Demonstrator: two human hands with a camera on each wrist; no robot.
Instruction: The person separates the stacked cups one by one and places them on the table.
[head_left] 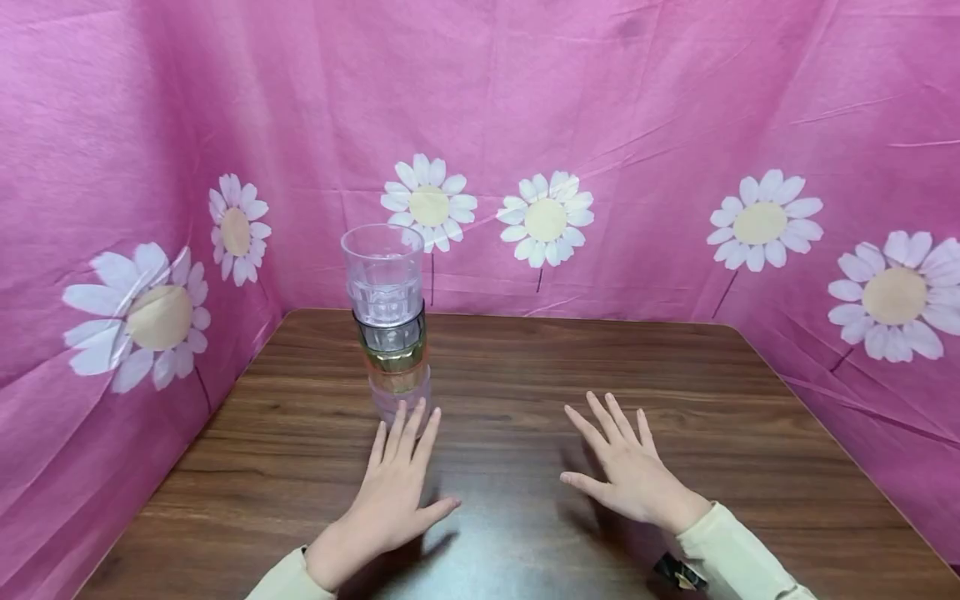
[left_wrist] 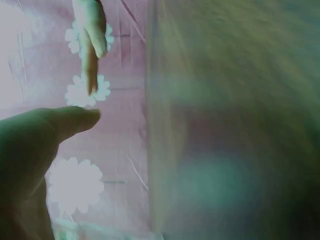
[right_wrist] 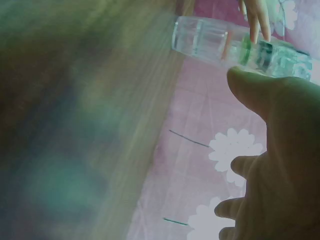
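Note:
A tall stack of nested clear plastic cups (head_left: 390, 321) stands upright on the wooden table (head_left: 525, 367), left of centre; tinted bands show in its middle. My left hand (head_left: 396, 483) lies flat with straight fingers, the fingertips right at the foot of the stack. Whether they touch it I cannot tell. My right hand (head_left: 626, 467) rests flat and spread on the table to the right, holding nothing. The right wrist view shows the stack of cups (right_wrist: 220, 44) beyond my right hand's thumb (right_wrist: 250, 82). In the blurred left wrist view my left hand's thumb (left_wrist: 60, 122) is close to the lens.
Pink cloth with white daisies (head_left: 547, 218) walls the table at the back and both sides. The table's right edge (head_left: 840, 442) runs diagonally toward me. Cream sleeves (head_left: 738, 558) cover both forearms.

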